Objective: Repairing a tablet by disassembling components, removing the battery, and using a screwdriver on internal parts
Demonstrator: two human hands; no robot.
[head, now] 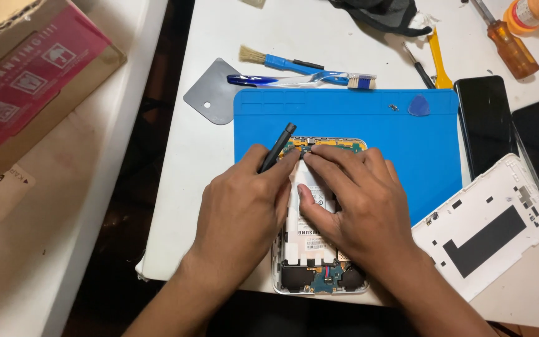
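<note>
An opened white tablet [310, 249] lies face down on a blue work mat [369, 122], its white battery and green circuit boards exposed. My left hand [241, 209] grips a black screwdriver [279, 146] whose tip points at the tablet's top circuit board. My right hand [357, 200] presses flat on the tablet, fingertips at the top board, thumb on the battery.
The tablet's white back cover [488, 224] lies at the right, beside two dark phones [485, 122]. Behind the mat are a grey scraper [210, 93], a brush, a toothbrush [307, 79], a blue pick [418, 106], small screws and an orange-handled screwdriver [511, 47]. A cardboard box [26, 75] sits far left.
</note>
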